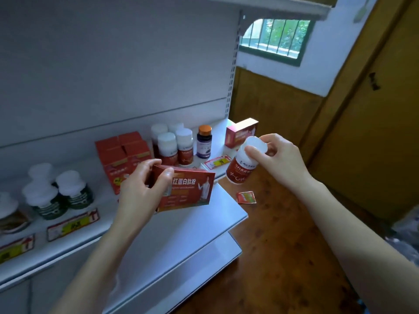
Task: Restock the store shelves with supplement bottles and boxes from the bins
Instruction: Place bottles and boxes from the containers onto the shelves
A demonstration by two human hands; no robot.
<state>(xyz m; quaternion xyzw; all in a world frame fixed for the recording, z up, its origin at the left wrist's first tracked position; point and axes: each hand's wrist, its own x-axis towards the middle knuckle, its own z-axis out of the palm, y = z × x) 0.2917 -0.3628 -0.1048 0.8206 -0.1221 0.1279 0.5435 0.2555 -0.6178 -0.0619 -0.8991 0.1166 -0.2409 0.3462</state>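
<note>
Red supplement box (pixel 188 191) and white-capped bottle (pixel 240 166) are both held in the air at the shelf (pixel 222 214). The box is over the shelf's front edge, and the bottle is off its right end, above the wooden floor (pixel 283 223).

We judge the box light and stiff along its edges but easy to dent on the broad faces, so the short end is the place to take it. The bottle looks like smooth plastic, a little slippery, with some weight inside, and is best held round the cap or body.

Our left hand (pixel 138 191) grips the box at its left end, thumb on the front face and fingers curled over the top edge. Our right hand (pixel 281 155) pinches the tilted bottle by its cap, thumb in front and fingers wrapped round the far side.

Red boxes (pixel 122 155) and matching bottles (pixel 174 148) stand on the shelf, likely where these belong.
</note>
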